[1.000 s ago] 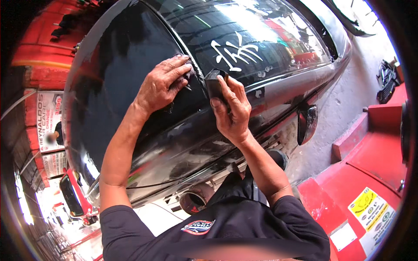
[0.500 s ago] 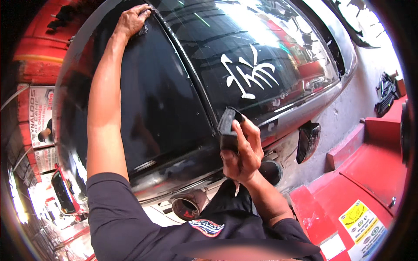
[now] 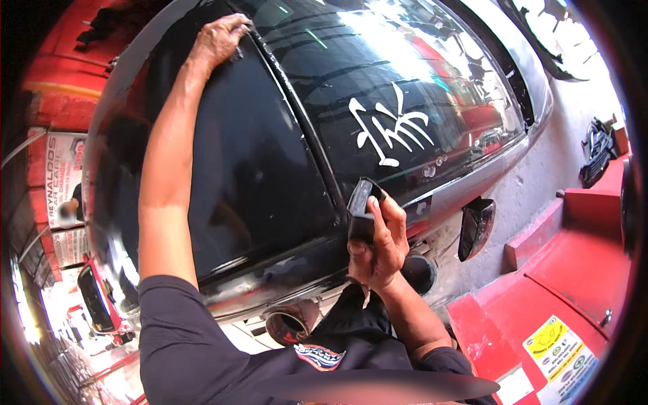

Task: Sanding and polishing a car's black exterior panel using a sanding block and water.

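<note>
A black car panel (image 3: 256, 169) spreads out in front of me, with a dark trim strip (image 3: 297, 108) between it and the glass (image 3: 405, 61). My left arm reaches far across the panel. At the panel's far end, beside the strip, my left hand (image 3: 219, 40) is closed on a dark cloth (image 3: 237, 54), which mostly hides under the fingers. Nearer to me, my right hand (image 3: 383, 246) is raised over the strip's near end, gripping a black rectangular block (image 3: 361, 206) between thumb and fingers. White lettering (image 3: 391, 125) marks the glass.
A side mirror (image 3: 476, 228) juts out at the right. Below the car's near edge is a round metal pipe opening (image 3: 290, 324). Red steps (image 3: 567, 250) stand at the right, and a red vehicle (image 3: 101, 300) is at the left. A person (image 3: 73, 204) shows at the far left.
My left hand with the cloth has come slightly nearer and to the right along the strip. My right hand still holds the block, now a little lower and turned.
</note>
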`<act>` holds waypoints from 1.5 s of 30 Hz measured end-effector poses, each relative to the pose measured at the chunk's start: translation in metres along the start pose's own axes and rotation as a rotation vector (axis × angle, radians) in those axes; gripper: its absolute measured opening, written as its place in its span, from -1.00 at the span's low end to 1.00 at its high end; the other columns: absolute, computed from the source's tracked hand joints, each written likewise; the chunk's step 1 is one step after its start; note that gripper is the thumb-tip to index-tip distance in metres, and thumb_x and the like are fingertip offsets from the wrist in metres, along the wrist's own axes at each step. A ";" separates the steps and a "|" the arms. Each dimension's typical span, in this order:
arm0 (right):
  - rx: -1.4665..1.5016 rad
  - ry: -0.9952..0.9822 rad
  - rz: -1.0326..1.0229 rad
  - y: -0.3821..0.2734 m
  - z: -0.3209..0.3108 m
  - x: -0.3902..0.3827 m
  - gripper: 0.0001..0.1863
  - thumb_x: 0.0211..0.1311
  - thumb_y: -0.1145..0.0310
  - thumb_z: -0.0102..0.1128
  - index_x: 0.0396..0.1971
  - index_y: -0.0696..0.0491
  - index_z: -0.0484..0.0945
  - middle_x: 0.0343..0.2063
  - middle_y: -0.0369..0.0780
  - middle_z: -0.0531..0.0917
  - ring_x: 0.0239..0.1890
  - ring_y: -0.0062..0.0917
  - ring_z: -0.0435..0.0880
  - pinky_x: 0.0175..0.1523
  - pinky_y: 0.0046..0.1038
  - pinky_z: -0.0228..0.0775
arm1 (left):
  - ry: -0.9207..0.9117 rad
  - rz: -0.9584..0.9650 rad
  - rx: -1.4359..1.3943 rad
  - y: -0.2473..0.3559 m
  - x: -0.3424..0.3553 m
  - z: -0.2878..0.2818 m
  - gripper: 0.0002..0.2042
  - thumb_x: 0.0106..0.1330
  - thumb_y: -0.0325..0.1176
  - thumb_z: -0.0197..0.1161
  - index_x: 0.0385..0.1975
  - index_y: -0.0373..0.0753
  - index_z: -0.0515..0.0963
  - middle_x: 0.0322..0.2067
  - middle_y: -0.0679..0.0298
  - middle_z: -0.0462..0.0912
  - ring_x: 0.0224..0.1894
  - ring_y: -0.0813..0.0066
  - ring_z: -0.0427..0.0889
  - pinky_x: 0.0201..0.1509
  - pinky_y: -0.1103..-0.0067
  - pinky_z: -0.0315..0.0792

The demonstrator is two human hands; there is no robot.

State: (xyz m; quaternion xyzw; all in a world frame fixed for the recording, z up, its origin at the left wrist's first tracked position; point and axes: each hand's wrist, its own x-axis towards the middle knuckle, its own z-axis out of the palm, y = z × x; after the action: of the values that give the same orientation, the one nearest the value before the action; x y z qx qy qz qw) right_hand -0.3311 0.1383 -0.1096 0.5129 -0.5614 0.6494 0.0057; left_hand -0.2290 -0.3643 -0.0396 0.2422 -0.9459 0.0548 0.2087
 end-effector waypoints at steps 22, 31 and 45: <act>0.043 0.025 -0.016 -0.021 0.015 0.012 -0.48 0.29 0.41 0.38 0.25 0.15 0.60 0.08 0.07 0.64 0.09 -0.06 0.63 0.21 -0.17 0.49 | 0.013 -0.434 0.048 0.107 -0.363 -0.246 -0.72 0.44 -0.40 0.31 0.11 -0.15 0.69 0.26 0.14 0.65 0.30 0.13 0.62 0.40 0.33 0.47; 0.022 -0.090 -0.036 -0.090 0.093 0.028 -0.25 0.14 0.41 0.47 0.38 0.17 0.44 0.10 0.01 0.61 0.10 -0.12 0.59 0.20 -0.15 0.37 | 0.235 -0.773 -1.084 0.283 -0.255 -0.176 -0.55 0.51 -0.17 0.37 0.19 -0.42 0.56 -0.10 0.23 0.73 -0.29 0.54 0.71 -0.09 0.58 0.60; 0.273 0.034 0.170 -0.086 0.100 0.008 -0.43 0.18 0.61 0.35 0.24 0.19 0.53 -0.05 0.01 0.63 -0.05 -0.09 0.67 -0.12 -0.23 0.64 | 0.324 -0.870 -1.124 0.303 -0.210 -0.164 -0.54 0.51 -0.14 0.33 0.25 -0.33 0.54 -0.01 0.26 0.65 0.00 0.50 0.64 0.11 0.55 0.55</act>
State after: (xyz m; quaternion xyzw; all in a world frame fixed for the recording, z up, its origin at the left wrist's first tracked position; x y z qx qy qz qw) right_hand -0.2184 0.0919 -0.0576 0.4488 -0.5092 0.7262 -0.1094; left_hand -0.1479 0.0264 0.0199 0.4414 -0.6066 -0.4920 0.4417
